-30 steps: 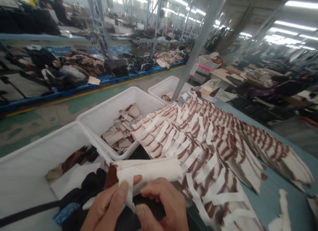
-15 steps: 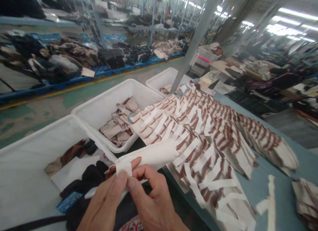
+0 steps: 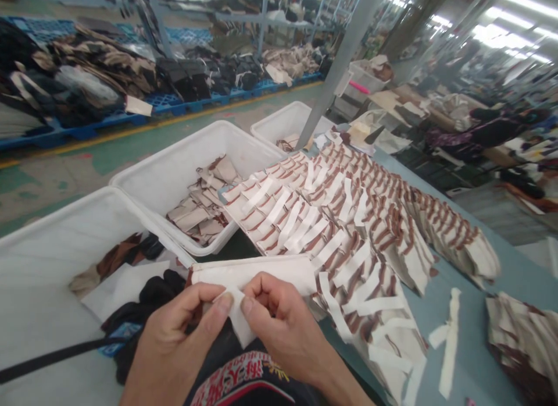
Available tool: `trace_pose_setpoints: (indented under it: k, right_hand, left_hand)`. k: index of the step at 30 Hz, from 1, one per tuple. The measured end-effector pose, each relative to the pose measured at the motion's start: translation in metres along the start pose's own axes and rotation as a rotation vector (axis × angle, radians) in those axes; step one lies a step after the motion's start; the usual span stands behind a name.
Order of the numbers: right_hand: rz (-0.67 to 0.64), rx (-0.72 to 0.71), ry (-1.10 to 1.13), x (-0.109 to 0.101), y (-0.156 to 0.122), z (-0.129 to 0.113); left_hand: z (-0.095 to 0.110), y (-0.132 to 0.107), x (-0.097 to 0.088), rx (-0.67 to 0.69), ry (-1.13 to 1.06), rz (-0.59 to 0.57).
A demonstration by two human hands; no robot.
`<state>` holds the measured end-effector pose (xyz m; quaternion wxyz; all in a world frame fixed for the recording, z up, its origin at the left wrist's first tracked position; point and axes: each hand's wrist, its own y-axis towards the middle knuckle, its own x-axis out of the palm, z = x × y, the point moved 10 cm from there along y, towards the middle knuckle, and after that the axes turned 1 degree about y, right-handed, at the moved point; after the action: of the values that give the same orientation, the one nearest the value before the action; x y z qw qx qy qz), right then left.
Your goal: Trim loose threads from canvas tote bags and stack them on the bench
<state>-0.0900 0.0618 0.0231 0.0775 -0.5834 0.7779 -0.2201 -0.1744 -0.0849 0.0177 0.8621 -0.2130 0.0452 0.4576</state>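
My left hand (image 3: 174, 342) and my right hand (image 3: 283, 324) both pinch a white strip of backing paper (image 3: 239, 321) at the near edge of a stack of cream fabric pieces (image 3: 257, 272) with brown undersides. The thumb and forefinger of each hand are pressed on the strip, side by side. The stack lies across the near end of the table, in front of long overlapped rows of cream and brown pieces (image 3: 349, 220) with white strips across them.
Three white plastic bins stand left of the blue-green table (image 3: 475, 365): the nearest (image 3: 52, 243) holds dark and brown scraps, the middle one (image 3: 174, 161) cream pieces, the far one (image 3: 283, 118). A grey post (image 3: 335, 68) rises behind. Loose white strips (image 3: 449, 342) lie at right.
The view has tilted down. Both hands have shifted on the stack and now pinch the white strip lower, pulling it toward me; the stack lies flatter.
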Motion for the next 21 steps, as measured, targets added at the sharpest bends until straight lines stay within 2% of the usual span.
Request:
trace_pose_setpoints:
  k: [2, 4, 8, 10, 13, 17, 21]
  right_hand:
    - [-0.01, -0.019, 0.027, -0.001, 0.0, -0.001]
    - [0.001, -0.029, 0.055, 0.001, 0.001, 0.0]
    - [0.038, 0.022, 0.145, 0.008, 0.004, 0.012]
    - [0.016, 0.037, 0.224, 0.012, 0.006, 0.015]
    - [-0.038, 0.049, 0.282, 0.015, 0.008, 0.012]
    - [-0.061, 0.05, 0.306, 0.015, 0.008, 0.005]
    - [-0.059, 0.052, 0.327, 0.014, 0.006, 0.003]
  left_hand:
    - [0.002, 0.0, 0.004, 0.004, 0.012, -0.057]
    - [0.003, 0.001, 0.003, 0.02, 0.028, -0.061]
    - [-0.003, 0.002, -0.003, 0.029, 0.057, -0.017]
    - [-0.004, 0.001, -0.004, 0.032, 0.057, 0.023]
    - [0.002, -0.003, -0.004, 0.028, 0.012, 0.091]
    - [0.012, -0.01, -0.002, -0.054, -0.032, 0.15]
    - [0.016, -0.013, -0.005, -0.049, 0.018, 0.144]
